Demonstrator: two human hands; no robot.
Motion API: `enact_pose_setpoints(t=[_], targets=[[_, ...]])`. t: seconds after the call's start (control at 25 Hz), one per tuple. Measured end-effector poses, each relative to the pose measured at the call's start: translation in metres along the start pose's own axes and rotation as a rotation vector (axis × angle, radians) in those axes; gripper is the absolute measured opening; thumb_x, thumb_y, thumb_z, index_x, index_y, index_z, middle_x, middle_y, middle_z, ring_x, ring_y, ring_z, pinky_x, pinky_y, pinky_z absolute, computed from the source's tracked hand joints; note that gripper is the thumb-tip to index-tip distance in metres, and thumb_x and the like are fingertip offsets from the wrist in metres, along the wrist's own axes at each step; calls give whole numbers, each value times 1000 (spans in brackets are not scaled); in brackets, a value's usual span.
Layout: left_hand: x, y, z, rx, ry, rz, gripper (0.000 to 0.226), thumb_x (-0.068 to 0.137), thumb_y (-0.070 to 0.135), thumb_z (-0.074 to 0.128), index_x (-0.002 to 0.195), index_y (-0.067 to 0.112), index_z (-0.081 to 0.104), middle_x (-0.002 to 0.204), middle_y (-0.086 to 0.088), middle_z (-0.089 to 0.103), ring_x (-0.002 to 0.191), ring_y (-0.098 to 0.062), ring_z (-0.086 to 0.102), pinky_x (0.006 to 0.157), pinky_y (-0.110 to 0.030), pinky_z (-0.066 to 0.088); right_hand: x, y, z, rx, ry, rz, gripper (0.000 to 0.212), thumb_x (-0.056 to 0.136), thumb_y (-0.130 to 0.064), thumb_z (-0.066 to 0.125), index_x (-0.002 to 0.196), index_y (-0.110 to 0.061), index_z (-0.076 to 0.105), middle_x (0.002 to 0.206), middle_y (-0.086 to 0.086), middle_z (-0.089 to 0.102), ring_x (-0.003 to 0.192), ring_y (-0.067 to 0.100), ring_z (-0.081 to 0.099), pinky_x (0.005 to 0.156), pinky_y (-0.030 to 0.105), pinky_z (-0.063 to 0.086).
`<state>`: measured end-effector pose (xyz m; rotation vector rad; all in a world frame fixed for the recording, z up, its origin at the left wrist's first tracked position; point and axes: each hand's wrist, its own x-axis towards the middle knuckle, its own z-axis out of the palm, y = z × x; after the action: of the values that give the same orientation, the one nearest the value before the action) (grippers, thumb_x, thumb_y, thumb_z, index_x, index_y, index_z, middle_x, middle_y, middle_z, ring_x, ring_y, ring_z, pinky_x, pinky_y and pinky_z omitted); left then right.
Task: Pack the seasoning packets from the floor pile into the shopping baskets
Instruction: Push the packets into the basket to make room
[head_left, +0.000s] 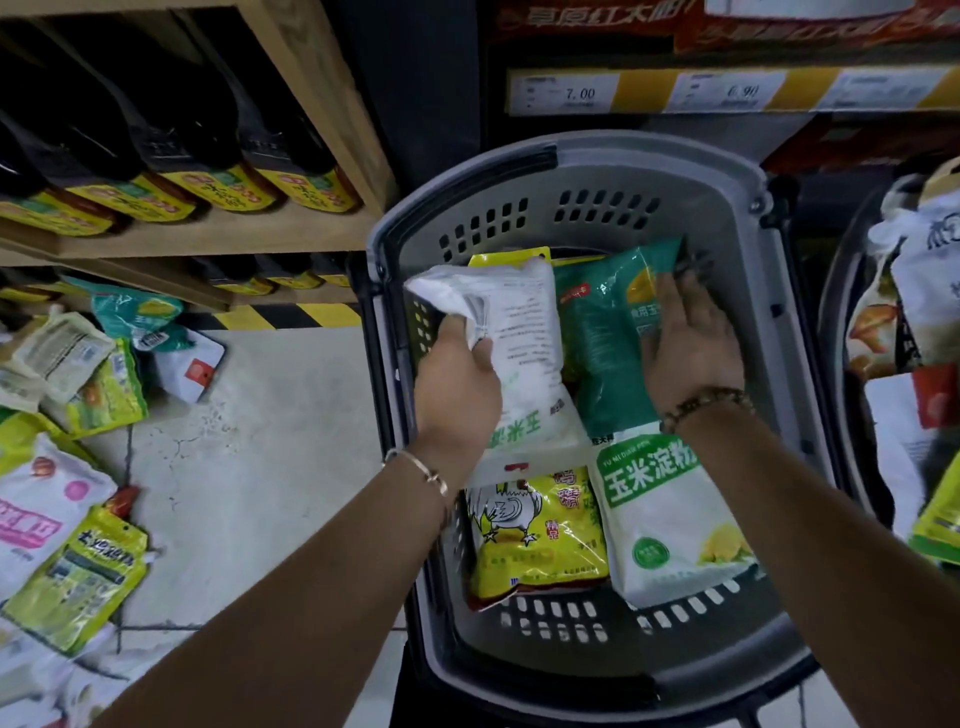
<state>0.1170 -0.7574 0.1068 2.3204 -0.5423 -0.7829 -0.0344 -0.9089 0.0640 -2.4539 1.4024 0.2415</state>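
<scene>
A grey shopping basket (748, 218) stands on the floor in the middle. My left hand (457, 384) grips a white starch packet (524, 332) by its edge and holds it inside the basket, over the left half. My right hand (691, 343) lies with straight fingers on a green packet (602, 353) at the basket's far right. Nearer to me in the basket lie a yellow chicken-seasoning packet (535, 535) and a white and green starch packet (670, 525). The floor pile of packets (78, 452) spreads along the left edge.
A second basket (841, 291) holding several packets stands at the right edge. Wooden shelves (332, 104) with dark sauce bottles (208, 140) rise at the upper left. A shelf edge with price tags (727, 91) runs above the basket. Pale tiled floor (270, 447) lies between pile and basket.
</scene>
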Motion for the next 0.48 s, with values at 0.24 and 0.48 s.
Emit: enact_pose_setpoints(t=[0.24,0.48], targets=[[52,-12,24,-221,-88,-342,32,96,8,46,126,2,56,119,-13,61,114,-31,55,83,-28,44,-33,8,22,-178,-264,-44,65,97,-43,27,147,-28,-11,157,3,-12,143,24,-11,112,40,-11],[9,-25,39,622,-251,291,78,96,33,46,150,7,-2,157,-23,-7,145,-33,-9,117,-39,1,-24,-4,36,-204,-388,-69,63,96,-49,18,135,-39,-30,148,-5,-32,140,21,-23,106,55,-13]])
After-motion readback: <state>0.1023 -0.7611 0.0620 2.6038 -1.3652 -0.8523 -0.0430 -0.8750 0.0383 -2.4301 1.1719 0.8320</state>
